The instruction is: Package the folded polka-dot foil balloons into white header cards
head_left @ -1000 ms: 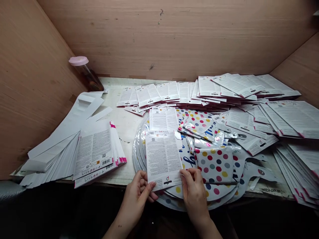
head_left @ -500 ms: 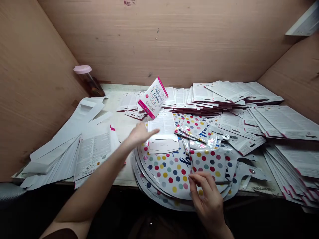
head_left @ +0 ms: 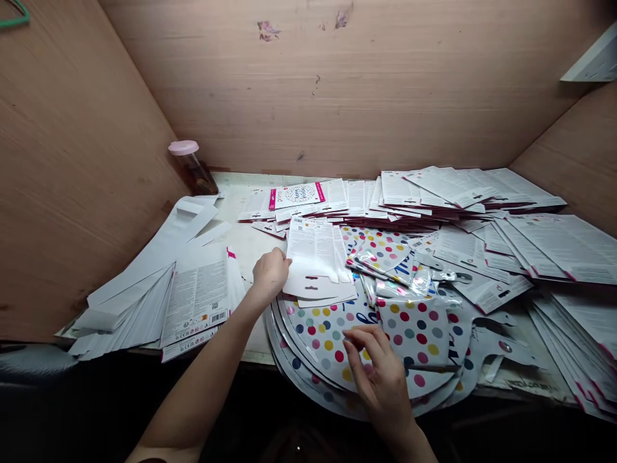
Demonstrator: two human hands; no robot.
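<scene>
My left hand (head_left: 270, 270) is closed on the left edge of a white printed paper envelope (head_left: 312, 247) with its flap raised toward me. Another envelope lies partly beneath it. Both rest over a stack of flat foil balloons (head_left: 313, 344), white with coloured dots. My right hand (head_left: 378, 366) hovers above these balloons, its fingers loosely bent and the thumb apart, with nothing visible in them. Just beyond it sits a folded dotted balloon (head_left: 412, 328). Smaller folded balloons (head_left: 385, 251) lie farther back.
A pink-edged envelope (head_left: 297, 195) lies face up on the back row. Printed envelopes (head_left: 554, 244) pile up along the right. White envelopes (head_left: 130, 315) fan out at left, beside printed ones (head_left: 197, 296). A pink-lidded bottle (head_left: 193, 167) leans in the corner. Wooden walls (head_left: 308, 109) enclose the table.
The pink-edged envelope that was in the air has landed on the back row. My left hand has closed on the printed envelope. My right hand has shifted left over the balloons.
</scene>
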